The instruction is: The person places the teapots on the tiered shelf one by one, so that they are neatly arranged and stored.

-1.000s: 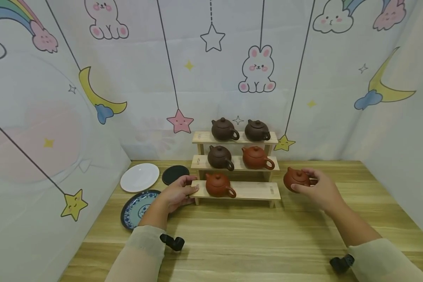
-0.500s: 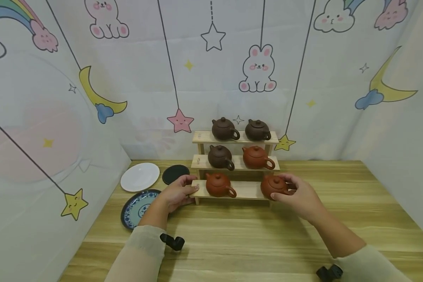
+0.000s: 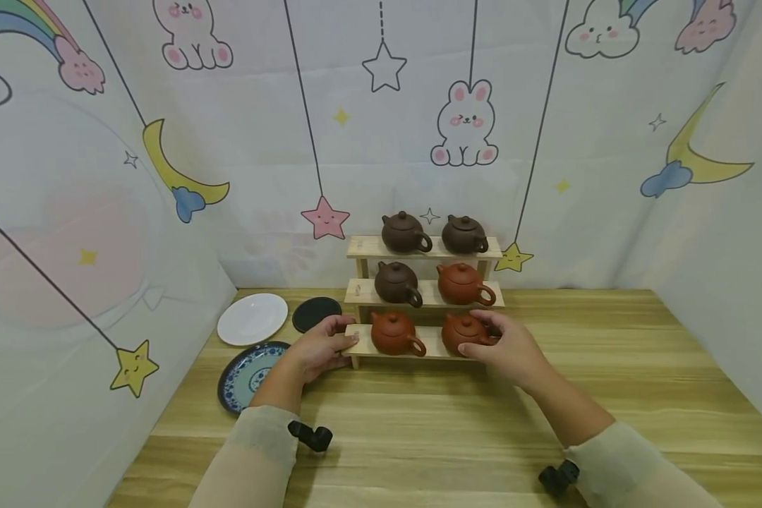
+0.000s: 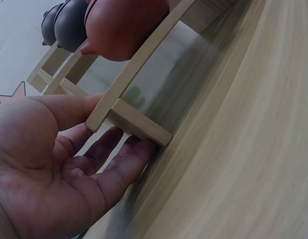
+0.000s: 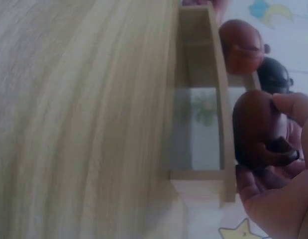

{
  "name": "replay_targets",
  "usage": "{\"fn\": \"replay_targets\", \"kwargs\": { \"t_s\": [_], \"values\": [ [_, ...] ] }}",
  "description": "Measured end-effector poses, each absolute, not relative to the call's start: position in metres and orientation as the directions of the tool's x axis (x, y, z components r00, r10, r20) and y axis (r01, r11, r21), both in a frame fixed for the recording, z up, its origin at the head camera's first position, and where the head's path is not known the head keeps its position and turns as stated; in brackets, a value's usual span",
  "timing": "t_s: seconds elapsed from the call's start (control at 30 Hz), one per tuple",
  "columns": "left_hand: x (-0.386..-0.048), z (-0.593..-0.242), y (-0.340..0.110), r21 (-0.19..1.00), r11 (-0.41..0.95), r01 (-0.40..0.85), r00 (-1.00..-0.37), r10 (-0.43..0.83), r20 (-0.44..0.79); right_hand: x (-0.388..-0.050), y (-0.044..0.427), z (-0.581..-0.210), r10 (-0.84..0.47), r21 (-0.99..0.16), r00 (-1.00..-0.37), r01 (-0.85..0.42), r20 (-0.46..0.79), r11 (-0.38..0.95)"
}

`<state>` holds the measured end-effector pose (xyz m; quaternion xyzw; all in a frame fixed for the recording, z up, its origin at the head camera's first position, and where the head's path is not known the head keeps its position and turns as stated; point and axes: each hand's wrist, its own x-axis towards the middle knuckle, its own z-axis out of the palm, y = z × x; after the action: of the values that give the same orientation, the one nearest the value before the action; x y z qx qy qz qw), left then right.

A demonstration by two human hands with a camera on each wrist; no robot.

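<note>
A three-tier wooden stand point(image 3: 430, 343) rises in steps at the back of the table. My left hand point(image 3: 319, 351) grips the left end of its lowest shelf; in the left wrist view the thumb lies on the board and the fingers curl below it by the leg. With my right hand point(image 3: 514, 351) I hold a reddish-brown teapot point(image 3: 462, 334) at the right part of that shelf, thumb in front and fingers behind, near its handle. Whether its base touches the board is hard to tell. Left of it sits another reddish-brown teapot point(image 3: 392, 334).
The middle shelf bears a dark brown teapot point(image 3: 394, 282) and a reddish one point(image 3: 460, 283). Two dark teapots, left point(image 3: 402, 233) and right point(image 3: 463, 235), stand on top. Left on the table lie a white plate point(image 3: 252, 319), a black dish point(image 3: 316, 314) and a blue patterned plate point(image 3: 244, 377).
My right hand has carried the reddish-brown teapot leftward, from beside the stand to over the lowest shelf's right end, then further in toward the other teapot. The left hand has stayed put.
</note>
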<state>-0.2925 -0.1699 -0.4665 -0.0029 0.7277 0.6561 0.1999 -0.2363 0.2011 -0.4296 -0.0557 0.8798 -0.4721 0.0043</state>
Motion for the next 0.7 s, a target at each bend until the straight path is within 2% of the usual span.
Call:
{"fn": "replay_targets", "kwargs": {
  "t_s": [0.4, 0.7],
  "values": [
    [-0.294, -0.466, -0.171, 0.953, 0.139, -0.268, -0.916, 0.270, -0.296, -0.233, 0.193, -0.429, -0.107, -0.808, -0.994, -0.089, 0.032, 0.583],
    [-0.293, -0.458, -0.179, 0.964, 0.196, -0.182, -0.927, 0.292, -0.234, -0.223, 0.222, -0.428, -0.107, -0.813, -0.994, -0.077, 0.018, 0.577]
  ]
}}
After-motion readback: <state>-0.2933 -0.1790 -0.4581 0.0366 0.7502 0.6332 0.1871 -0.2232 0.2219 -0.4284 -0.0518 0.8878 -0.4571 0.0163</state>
